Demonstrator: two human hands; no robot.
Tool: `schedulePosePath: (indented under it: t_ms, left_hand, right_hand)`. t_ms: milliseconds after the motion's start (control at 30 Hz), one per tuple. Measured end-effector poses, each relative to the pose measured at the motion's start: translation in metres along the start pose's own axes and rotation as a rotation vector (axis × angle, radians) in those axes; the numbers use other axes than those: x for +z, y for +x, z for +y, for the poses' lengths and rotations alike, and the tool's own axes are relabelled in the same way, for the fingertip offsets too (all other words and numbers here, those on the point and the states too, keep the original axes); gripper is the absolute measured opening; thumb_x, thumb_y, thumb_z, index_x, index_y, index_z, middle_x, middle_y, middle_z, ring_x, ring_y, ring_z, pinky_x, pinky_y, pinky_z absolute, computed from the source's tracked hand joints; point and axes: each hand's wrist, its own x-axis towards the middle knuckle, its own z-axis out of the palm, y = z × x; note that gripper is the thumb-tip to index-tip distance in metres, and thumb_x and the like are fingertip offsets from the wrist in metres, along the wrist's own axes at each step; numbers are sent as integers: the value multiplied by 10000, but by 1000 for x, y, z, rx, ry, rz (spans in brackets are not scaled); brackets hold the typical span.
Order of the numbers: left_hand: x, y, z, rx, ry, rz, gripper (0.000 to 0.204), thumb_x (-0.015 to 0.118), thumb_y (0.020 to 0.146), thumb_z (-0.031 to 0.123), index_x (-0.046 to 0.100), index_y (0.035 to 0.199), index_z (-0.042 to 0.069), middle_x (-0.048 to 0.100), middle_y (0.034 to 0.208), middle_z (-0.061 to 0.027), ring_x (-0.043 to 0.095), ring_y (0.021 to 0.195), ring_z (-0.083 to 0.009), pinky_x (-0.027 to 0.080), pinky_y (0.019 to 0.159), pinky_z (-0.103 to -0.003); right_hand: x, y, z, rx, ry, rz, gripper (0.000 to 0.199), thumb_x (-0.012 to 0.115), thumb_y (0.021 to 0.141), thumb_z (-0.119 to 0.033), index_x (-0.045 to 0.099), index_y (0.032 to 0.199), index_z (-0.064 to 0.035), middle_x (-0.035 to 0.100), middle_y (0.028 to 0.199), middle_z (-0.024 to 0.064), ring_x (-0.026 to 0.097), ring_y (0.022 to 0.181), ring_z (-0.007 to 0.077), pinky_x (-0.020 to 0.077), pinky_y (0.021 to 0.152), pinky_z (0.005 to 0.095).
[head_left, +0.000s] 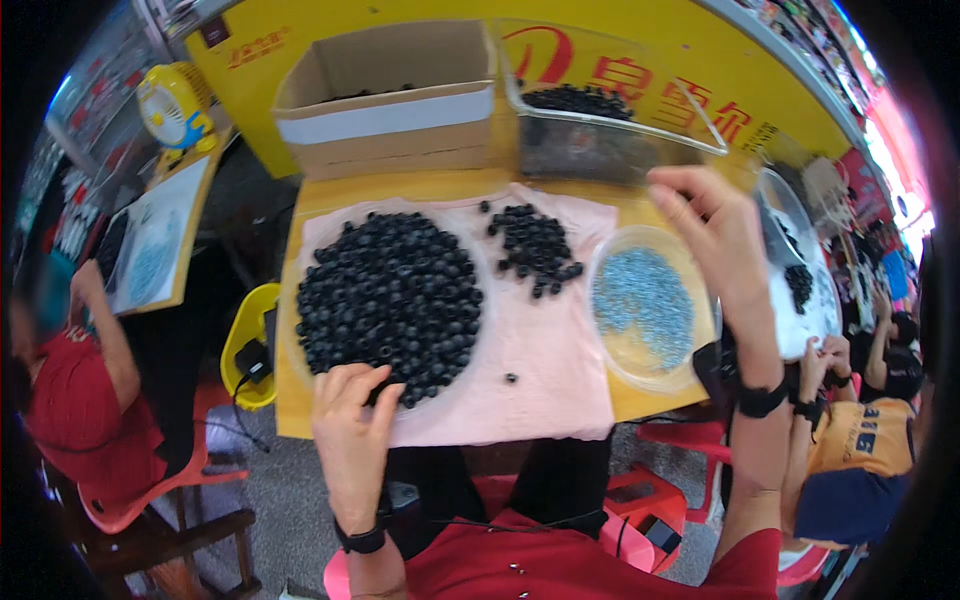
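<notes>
A wide clear tray [487, 330] heaped with small round black knobs [390, 295] stands on a pink cloth. At its near rim my left hand [350, 415] reaches in, with thumb and forefinger bent around what looks like one black knob. My right hand [715, 225] is raised above the far rim of a round clear dish [630, 355]. Its thumb and forefinger are pinched together, and anything between them is too small to tell. Thin bluish metal pieces [645, 300] cover much of the dish. Between the two containers lies a loose pile of black knobs [535, 245].
Behind are an open cardboard box [390, 140] and a clear plastic bin [590, 150] holding black pieces. A single black knob [511, 379] lies on the pink cloth [545, 410]. A yellow basket [245, 330] stands left of the table. Other people work on both sides.
</notes>
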Motion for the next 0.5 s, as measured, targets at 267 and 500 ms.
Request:
schedulePosePath:
  t_ms: [267, 500]
  left_hand:
    - [4, 3, 4, -11, -54, 11, 160, 702, 749, 25, 661, 898, -14, 594, 871, -95, 559, 846, -227, 449, 711, -318]
    - [1, -17, 25, -65, -344, 57, 167, 666, 763, -41, 655, 927, -9, 612, 949, -71, 565, 811, -133, 447, 712, -246]
  right_hand:
    - [16, -93, 33, 70, -77, -165, 91, 695, 761, -95, 661, 803, -22, 640, 784, 126, 619, 666, 293, 479, 596, 366]
    - [36, -121, 48, 126, -159, -94, 100, 704, 741, -101, 635, 791, -49, 612, 784, 114, 625, 717, 317, 494, 625, 406]
